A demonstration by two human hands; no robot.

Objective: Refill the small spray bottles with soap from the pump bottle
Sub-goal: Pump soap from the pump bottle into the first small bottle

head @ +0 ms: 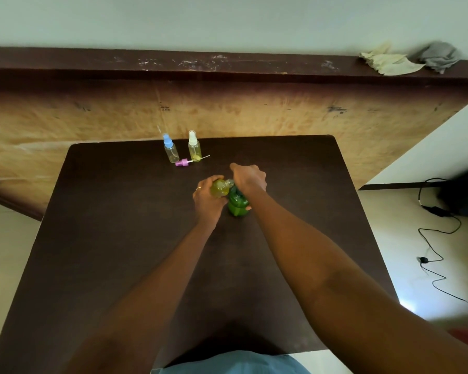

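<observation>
My left hand (207, 201) grips a small clear spray bottle (220, 188) with yellow soap in it, held tilted with its open neck against the pump spout. My right hand (249, 176) lies on top of the green pump bottle (238, 205), which stands at the middle of the dark table (119, 238); the pump head is hidden under that hand. Farther back stand a blue-capped spray bottle (170, 148) and a white-capped spray bottle (194, 147) holding yellow liquid. A pink spray cap (183, 162) with its dip tube lies flat in front of them.
A wooden board (254, 109) leans behind the table with two crumpled cloths (405, 62) on its top ledge. Black cables (438, 238) and a charger lie on the floor at the right.
</observation>
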